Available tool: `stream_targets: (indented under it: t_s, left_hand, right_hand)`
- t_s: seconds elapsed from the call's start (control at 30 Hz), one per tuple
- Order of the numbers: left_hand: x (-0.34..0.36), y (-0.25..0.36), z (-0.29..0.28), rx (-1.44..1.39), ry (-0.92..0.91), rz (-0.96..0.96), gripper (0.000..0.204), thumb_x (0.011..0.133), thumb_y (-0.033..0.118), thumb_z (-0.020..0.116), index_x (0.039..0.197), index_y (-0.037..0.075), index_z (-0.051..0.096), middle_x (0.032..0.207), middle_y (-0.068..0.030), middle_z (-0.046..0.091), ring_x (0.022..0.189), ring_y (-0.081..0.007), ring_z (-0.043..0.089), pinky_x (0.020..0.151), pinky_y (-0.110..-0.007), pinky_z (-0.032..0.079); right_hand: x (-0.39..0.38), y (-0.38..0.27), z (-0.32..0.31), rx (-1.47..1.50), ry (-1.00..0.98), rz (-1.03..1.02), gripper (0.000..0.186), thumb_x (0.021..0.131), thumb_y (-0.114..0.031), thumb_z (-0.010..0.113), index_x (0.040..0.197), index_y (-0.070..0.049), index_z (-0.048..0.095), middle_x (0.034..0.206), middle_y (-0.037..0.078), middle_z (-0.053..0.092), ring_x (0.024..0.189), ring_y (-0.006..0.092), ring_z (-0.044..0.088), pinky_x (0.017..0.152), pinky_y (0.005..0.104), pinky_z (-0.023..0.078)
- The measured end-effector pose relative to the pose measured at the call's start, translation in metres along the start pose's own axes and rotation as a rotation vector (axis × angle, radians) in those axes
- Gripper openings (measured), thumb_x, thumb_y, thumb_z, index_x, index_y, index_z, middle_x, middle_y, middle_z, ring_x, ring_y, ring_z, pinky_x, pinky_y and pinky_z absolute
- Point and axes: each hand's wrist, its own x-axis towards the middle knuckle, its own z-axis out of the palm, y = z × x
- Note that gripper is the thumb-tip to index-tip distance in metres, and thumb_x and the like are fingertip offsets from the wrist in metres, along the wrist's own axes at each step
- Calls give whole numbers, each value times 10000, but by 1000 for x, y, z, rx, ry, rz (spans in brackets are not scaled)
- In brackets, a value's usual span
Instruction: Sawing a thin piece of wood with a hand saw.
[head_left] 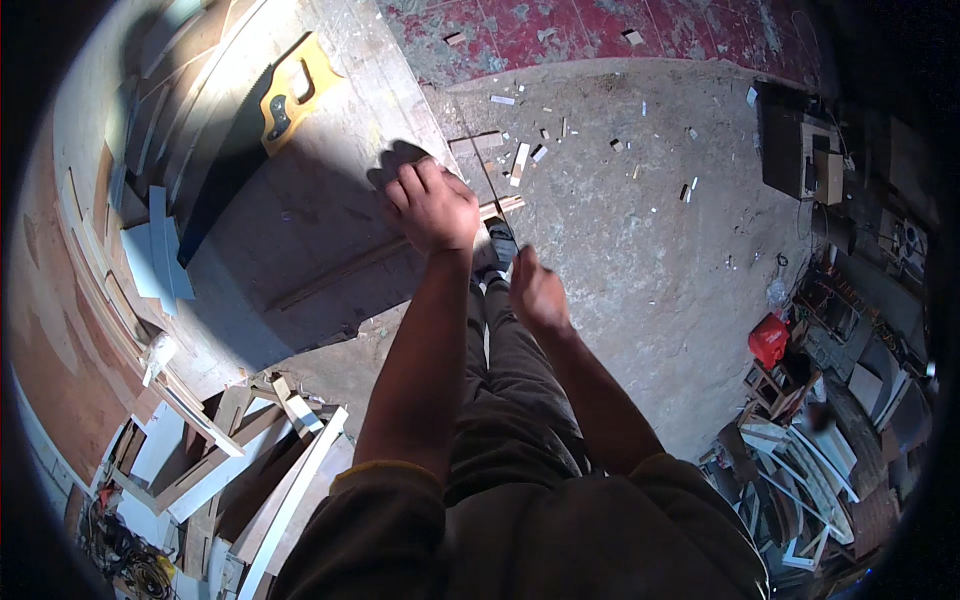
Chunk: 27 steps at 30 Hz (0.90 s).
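Note:
My left hand [437, 210] grips a thin wooden strip [508, 205] at the right edge of the pale work board [350, 120], fingers curled over it. My right hand [537, 290], slightly blurred, is closed on a long thin dark saw blade tool [496, 198], seen edge-on across the strip just beyond the board edge; its handle is hidden in my fist. A handsaw with a yellow handle [307, 75] lies farther up the board. My legs and a dark shoe [500, 243] show below.
White and wooden offcuts [285, 500] are piled at lower left, more scrap [820, 480] at lower right. A dark box [785, 135] and a red container [767, 340] stand at right. Small scraps lie on the concrete floor [650, 260]; a worn red floor area [600, 35] lies beyond.

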Motion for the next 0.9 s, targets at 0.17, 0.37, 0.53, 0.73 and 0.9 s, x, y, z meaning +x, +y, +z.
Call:
stream_targets:
  t_s: [0.17,0.37,0.53,0.73,0.9]
  left_hand:
    - [-4,-7,-1,-21,8,7,140,817,158,596,952,141,566,975,-96,535,938,-342,529,777,-502,413]
    - [-2,4,-1,-4,-31,-14,125,827,156,593,947,139,561,964,-102,535,938,-347,528,793,-500,414]
    - [-3,-4,-3,-11,-46,-29,131,827,159,589,954,139,563,987,-99,538,954,-348,527,808,-504,413]
    - [-4,1,-2,4,-26,-34,129,829,149,584,952,119,560,990,-102,540,958,-352,527,813,-507,415]
    - [-1,-1,-4,-55,-37,-24,122,836,164,575,945,113,557,979,-108,540,952,-357,524,824,-513,414]
  right_hand:
    - [-11,5,5,6,-12,-42,204,1016,-254,485,1079,-61,494,697,297,637,652,510,632,553,607,500]
    - [-5,12,10,-27,16,-36,167,1011,-215,499,1068,-58,492,718,301,632,655,515,624,543,597,491]
    - [-34,21,14,22,39,-60,207,1004,-238,514,1095,-52,504,675,278,634,629,526,613,554,597,495]
    - [-33,41,31,-37,-25,-159,252,988,-221,552,1147,-26,539,657,250,636,586,480,630,492,583,481]
    - [-31,48,19,45,208,-301,320,996,-225,555,1206,7,491,641,277,612,561,502,605,485,589,461]
